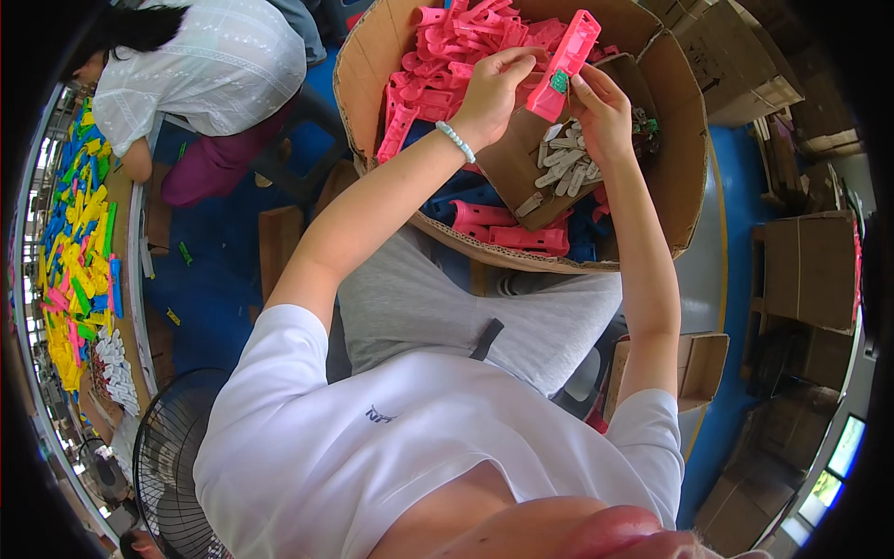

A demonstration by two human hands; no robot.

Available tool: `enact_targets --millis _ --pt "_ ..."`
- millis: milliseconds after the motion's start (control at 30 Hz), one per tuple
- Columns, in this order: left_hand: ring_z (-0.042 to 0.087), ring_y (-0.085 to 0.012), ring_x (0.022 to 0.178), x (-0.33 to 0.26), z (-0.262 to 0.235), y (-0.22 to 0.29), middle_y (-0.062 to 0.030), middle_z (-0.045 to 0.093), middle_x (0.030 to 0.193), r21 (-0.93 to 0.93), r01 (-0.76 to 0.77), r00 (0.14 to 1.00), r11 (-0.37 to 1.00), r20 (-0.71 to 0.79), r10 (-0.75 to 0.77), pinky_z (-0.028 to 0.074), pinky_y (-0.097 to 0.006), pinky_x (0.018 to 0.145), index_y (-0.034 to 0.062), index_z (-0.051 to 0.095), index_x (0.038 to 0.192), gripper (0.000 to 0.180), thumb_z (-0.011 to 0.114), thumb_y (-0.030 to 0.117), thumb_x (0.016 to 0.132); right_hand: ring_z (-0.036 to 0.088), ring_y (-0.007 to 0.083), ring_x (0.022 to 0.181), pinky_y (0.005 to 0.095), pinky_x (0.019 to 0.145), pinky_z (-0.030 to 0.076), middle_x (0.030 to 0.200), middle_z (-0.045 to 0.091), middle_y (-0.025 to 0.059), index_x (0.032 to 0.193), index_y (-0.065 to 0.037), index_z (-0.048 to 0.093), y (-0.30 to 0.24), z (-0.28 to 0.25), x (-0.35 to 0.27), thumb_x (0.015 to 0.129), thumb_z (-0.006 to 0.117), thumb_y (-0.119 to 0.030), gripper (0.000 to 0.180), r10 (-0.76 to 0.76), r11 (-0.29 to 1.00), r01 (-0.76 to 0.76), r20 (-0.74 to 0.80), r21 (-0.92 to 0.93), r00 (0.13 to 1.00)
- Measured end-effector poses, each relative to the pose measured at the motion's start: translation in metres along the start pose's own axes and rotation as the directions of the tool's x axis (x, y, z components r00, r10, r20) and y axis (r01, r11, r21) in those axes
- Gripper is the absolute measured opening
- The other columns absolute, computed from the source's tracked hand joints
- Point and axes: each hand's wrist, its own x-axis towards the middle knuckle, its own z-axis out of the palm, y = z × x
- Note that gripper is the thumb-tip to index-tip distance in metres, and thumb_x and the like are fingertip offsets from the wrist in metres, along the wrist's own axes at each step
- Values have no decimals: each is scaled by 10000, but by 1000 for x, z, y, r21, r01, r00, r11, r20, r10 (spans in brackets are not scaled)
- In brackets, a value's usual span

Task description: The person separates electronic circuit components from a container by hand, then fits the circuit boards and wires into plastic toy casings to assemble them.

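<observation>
Over a large cardboard box, a long pink plastic shell (570,51) is held tilted between my two hands. A small green circuit board (559,82) shows in the lower half of its hollow side. My left hand (495,93) has its fingers bent against the shell's left edge; the fingertips are partly hidden behind it. At the right edge, beside the circuit board, my right hand (605,116) pinches with thumb and fingers. Beneath my hands, an inner carton (521,158) contains white plastic pieces (566,163). Many more pink shells (447,61) lie heaped in the box.
The large box's rim (689,102) surrounds my work. To the left, a co-worker (219,56) sits at a long table piled with coloured plastic parts (84,242). A black fan (172,456) stands near my left elbow. Cardboard boxes (805,270) line the right side.
</observation>
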Motion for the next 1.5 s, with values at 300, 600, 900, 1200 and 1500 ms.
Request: enact_targets --millis 300,600,900,1200,1500 --pt "656 -246 930 2 -9 9 -142 671 967 37 -22 995 999 -99 25 557 -394 828 -27 650 981 143 578 63 896 621 186 976 332 844 533 1106 622 121 1196 55 544 -4 -4 -2 920 568 -45 295 2 998 -6 64 67 998" --pt "604 -278 1049 2 -13 12 -182 648 1077 -115 17 996 993 89 -7 463 -446 950 -41 633 1087 257 561 86 877 614 173 993 313 873 512 1113 622 119 1206 59 538 -3 -9 -2 925 556 -39 298 -31 993 23 73 114 997" --pt "600 -275 1041 0 -13 10 -173 632 1126 -130 30 993 991 118 -14 463 -433 938 -38 642 1060 272 572 167 896 623 178 971 330 843 525 1094 630 114 1203 52 538 -2 -13 -4 922 561 -41 297 -47 988 27 129 154 991" --pt "619 -157 895 2 -10 2 -50 627 987 -49 189 976 981 121 -182 527 -344 791 56 569 1076 259 566 279 944 643 120 809 254 678 512 951 668 62 1133 10 603 -1 12 -7 843 701 -109 328 -53 970 73 91 -231 994" --pt "667 -283 830 7 -15 7 -182 649 1003 -104 193 981 976 22 -192 570 -438 720 0 537 1129 345 449 301 985 552 86 640 232 596 469 888 663 29 1076 -14 650 -1 -15 4 845 615 -110 253 -45 881 61 44 -469 998"
